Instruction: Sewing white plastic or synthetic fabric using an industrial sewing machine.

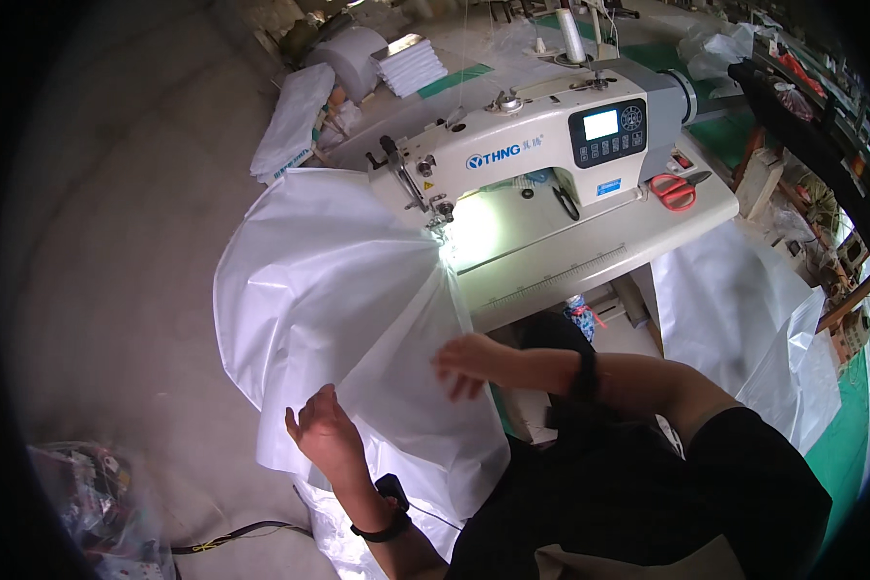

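Observation:
A large white plastic sheet (309, 290) hangs in folds from the needle area of a white sewing machine (522, 135) and drapes down to my lap. Its gathered edge lies under the lit presser foot (440, 227). My left hand (327, 430) is over the lower left part of the sheet, its fingers apart and slightly bent, with nothing seen in them. Farther right, my right hand (469, 365) hovers by the sheet below the machine bed, fingers loosely spread and a little blurred. Whether either hand touches the sheet is hard to tell.
Red-handled scissors (674, 191) lie at the right end of the machine bed (590, 256). A thread cone (570, 37) stands behind. Folded white sheets (408, 66) are stacked at the back. More white sheeting (744, 329) hangs at right. A cable (242, 532) and clear plastic bag (101, 503) are low left.

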### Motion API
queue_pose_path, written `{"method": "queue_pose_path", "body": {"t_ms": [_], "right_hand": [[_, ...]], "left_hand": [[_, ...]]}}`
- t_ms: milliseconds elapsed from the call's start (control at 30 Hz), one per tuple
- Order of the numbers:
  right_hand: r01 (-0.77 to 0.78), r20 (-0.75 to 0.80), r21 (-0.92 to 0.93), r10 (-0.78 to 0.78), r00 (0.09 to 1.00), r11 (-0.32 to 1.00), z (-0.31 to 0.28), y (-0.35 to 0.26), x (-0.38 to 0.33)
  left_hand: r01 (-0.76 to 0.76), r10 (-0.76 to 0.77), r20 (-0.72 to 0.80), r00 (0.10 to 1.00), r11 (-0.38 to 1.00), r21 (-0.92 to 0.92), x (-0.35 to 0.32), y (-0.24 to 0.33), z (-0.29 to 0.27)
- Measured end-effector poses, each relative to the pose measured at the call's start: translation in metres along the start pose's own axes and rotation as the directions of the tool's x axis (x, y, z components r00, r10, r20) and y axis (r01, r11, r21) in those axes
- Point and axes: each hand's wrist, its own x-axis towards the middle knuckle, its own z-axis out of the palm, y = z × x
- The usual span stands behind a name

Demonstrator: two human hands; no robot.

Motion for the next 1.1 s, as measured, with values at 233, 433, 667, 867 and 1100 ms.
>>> {"method": "queue_pose_path", "body": {"t_ms": [233, 433, 667, 867, 1100], "right_hand": [[0.377, -0.465, 0.492, -0.130, 0.876, 0.785, 0.018, -0.021, 0.063], [0.118, 0.158, 0.477, -0.218, 0.963, 0.871, 0.061, 0.021, 0.038], [0.190, 0.656, -0.200, -0.012, 0.755, 0.961, 0.115, 0.061, -0.031], [0.372, 0.748, -0.332, 0.001, 0.664, 0.867, 0.125, 0.106, -0.012], [0.443, 0.836, -0.409, 0.133, 0.532, 0.798, 0.118, 0.113, -0.029]], "left_hand": [[-0.117, 0.107, -0.192, 0.976, 0.992, -0.044, 0.016, 0.023, -0.023], [-0.022, 0.032, 0.070, 0.997, 0.991, -0.129, 0.007, 0.020, -0.034], [-0.103, 0.247, 0.478, 0.843, 0.946, -0.307, -0.045, 0.021, -0.028], [0.119, 0.202, 0.561, 0.803, 0.867, -0.483, -0.088, 0.036, -0.029], [0.025, 0.133, 0.383, 0.914, 0.924, -0.382, -0.120, 0.031, -0.024]]}}
